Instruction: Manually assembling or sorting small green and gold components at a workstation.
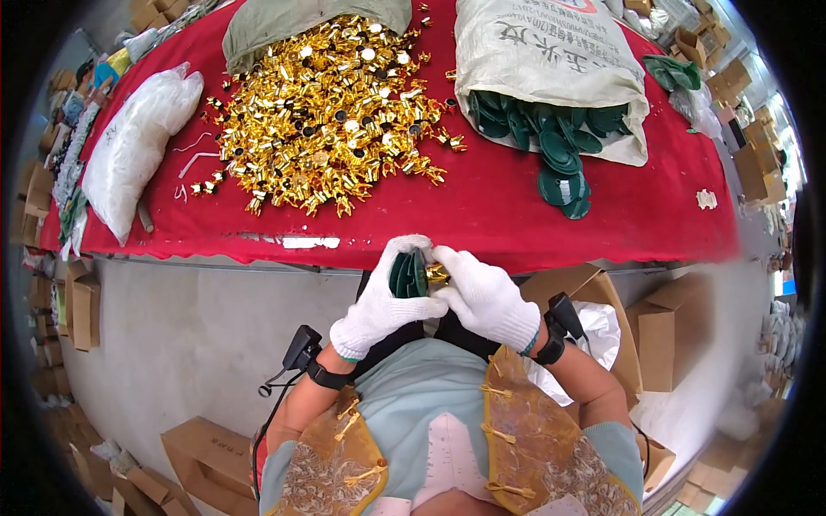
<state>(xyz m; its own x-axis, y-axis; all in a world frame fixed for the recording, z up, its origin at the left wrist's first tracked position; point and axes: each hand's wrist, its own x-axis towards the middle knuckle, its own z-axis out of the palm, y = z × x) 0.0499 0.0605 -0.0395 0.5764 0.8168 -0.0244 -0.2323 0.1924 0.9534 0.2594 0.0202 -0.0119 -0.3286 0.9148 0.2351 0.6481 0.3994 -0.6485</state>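
Both my hands wear white knitted gloves and meet just off the table's near edge, above my lap. Wrapped around a small stack of dark green round discs [407, 275] is my left hand [376, 303]. My right hand [489, 298] pinches a small shiny gold plastic piece [438, 273] against the right side of the stack. Fingers partly cover that piece, so I cannot tell whether it is joined to a disc. On the table lies a large heap of similar gold pronged pieces [318, 120], some showing black or white round ends.
A red cloth [499, 228] covers the table. Green discs [564, 159] spill from a white woven sack [551, 73] at the right. A grey-green sack [310, 21] lies behind the gold heap, and a stuffed clear plastic bag [138, 150] at the left. Cardboard boxes [206, 456] stand around me.
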